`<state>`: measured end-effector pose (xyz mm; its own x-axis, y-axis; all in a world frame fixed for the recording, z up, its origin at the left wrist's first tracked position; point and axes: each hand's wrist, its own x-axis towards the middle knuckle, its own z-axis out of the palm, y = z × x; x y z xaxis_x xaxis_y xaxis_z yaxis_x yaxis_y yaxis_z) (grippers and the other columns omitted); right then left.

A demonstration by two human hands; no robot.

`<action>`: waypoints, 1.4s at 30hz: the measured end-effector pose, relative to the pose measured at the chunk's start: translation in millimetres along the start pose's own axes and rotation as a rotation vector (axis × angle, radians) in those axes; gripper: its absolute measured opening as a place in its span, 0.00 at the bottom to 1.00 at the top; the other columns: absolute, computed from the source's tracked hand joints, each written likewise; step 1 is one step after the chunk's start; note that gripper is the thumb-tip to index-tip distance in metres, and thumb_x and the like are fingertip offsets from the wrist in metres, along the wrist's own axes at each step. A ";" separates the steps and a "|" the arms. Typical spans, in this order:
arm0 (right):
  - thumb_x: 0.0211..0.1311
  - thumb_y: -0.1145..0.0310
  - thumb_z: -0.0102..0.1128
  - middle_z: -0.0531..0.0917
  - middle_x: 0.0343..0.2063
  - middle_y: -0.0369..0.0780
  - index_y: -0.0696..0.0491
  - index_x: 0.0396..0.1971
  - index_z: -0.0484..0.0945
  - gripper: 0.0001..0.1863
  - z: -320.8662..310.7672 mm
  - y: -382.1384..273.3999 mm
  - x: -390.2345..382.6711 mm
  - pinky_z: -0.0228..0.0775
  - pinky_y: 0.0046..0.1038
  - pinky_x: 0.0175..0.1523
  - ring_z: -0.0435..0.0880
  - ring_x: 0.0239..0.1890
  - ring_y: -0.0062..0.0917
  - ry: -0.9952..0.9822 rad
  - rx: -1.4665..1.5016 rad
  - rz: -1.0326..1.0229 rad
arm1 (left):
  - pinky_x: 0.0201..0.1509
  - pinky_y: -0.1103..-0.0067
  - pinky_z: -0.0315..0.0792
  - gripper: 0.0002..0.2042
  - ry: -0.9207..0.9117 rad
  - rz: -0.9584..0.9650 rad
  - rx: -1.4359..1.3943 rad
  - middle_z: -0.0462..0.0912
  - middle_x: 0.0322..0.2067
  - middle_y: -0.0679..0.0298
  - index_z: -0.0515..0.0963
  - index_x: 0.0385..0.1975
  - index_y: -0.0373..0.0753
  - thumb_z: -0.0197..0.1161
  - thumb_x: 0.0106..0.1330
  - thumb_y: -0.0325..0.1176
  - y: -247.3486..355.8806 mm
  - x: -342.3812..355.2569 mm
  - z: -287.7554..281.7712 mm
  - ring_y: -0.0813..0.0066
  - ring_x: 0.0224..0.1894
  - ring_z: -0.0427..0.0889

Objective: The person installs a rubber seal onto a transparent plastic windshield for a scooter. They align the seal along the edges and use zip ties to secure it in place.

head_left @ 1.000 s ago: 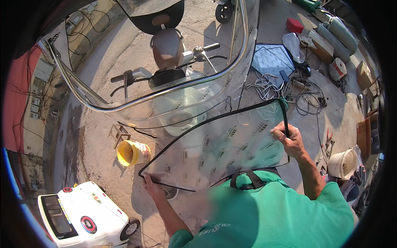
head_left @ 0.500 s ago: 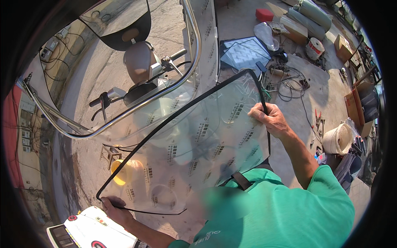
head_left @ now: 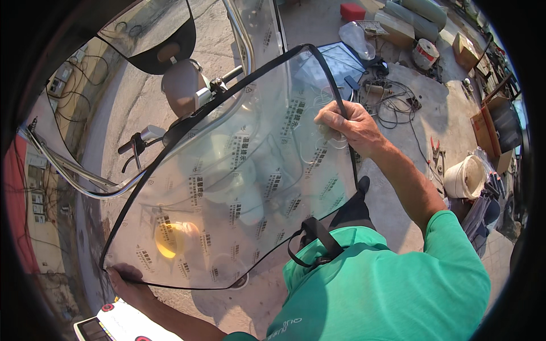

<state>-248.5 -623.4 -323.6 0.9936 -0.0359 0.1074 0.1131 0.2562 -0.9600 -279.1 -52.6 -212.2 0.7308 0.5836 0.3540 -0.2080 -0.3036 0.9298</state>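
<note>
A large clear plastic sheet (head_left: 227, 187) with black edging and rows of dark print stretches in front of me. My left hand (head_left: 132, 287) grips its lower left corner, the fingers partly hidden. Along the right edge, my right hand (head_left: 355, 128) is closed on the sheet near the black trim. Beyond the sheet stand a bent chrome tube frame (head_left: 85, 190), a handlebar grip (head_left: 133, 143) and a brown seat (head_left: 182, 91). Part of the handlebar is covered by the sheet's top edge. Through the clear plastic shows a yellow bucket (head_left: 168, 238).
A white machine (head_left: 128, 324) sits by my left forearm. To the right are a white bucket (head_left: 465, 176), red-handled pliers (head_left: 435, 146) and tangled cables (head_left: 398, 108) on the concrete. Farther back lie flat panels (head_left: 335, 59), a wire spool (head_left: 425, 54) and cardboard boxes (head_left: 467, 54).
The sheet has risen and swung leftward, now covering more of the handlebar and chrome tube. My right hand moved up and left; my left hand shifted left with its corner.
</note>
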 end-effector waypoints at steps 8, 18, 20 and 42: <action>0.73 0.52 0.67 0.84 0.32 0.34 0.55 0.41 0.84 0.19 15.0 -31.3 40.6 0.76 0.21 0.39 0.80 0.32 0.15 -0.036 0.036 -0.096 | 0.28 0.80 0.61 0.19 -0.063 -0.042 -0.073 0.73 0.20 0.70 0.75 0.29 0.43 0.56 0.80 0.49 17.0 53.5 1.6 0.79 0.22 0.68; 0.75 0.52 0.64 0.88 0.39 0.39 0.54 0.46 0.84 0.18 7.1 -81.6 54.6 0.80 0.23 0.43 0.86 0.36 0.20 -0.040 0.114 -0.127 | 0.55 0.81 0.68 0.20 -0.288 0.096 -0.355 0.81 0.39 0.67 0.77 0.55 0.34 0.63 0.76 0.46 105.1 80.8 -3.8 0.76 0.42 0.78; 0.76 0.52 0.63 0.88 0.39 0.39 0.54 0.48 0.84 0.19 11.0 -91.9 57.5 0.80 0.20 0.39 0.87 0.35 0.19 0.001 0.129 -0.186 | 0.57 0.79 0.70 0.24 -0.358 0.108 -0.242 0.82 0.42 0.67 0.72 0.62 0.33 0.66 0.74 0.40 57.0 88.8 -22.3 0.74 0.44 0.79; 0.73 0.57 0.67 0.84 0.29 0.31 0.49 0.35 0.82 0.12 4.2 -74.5 134.4 0.73 0.20 0.32 0.83 0.28 0.18 0.101 0.129 -0.181 | 0.34 0.79 0.70 0.05 -0.541 0.056 -0.155 0.82 0.31 0.64 0.77 0.46 0.40 0.62 0.77 0.32 -11.1 107.5 28.7 0.76 0.31 0.79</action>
<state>-123.3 -643.3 -236.6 0.9520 -0.1869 0.2425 0.2958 0.3574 -0.8859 -179.6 -8.1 -187.3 0.9365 0.0877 0.3394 -0.3195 -0.1851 0.9294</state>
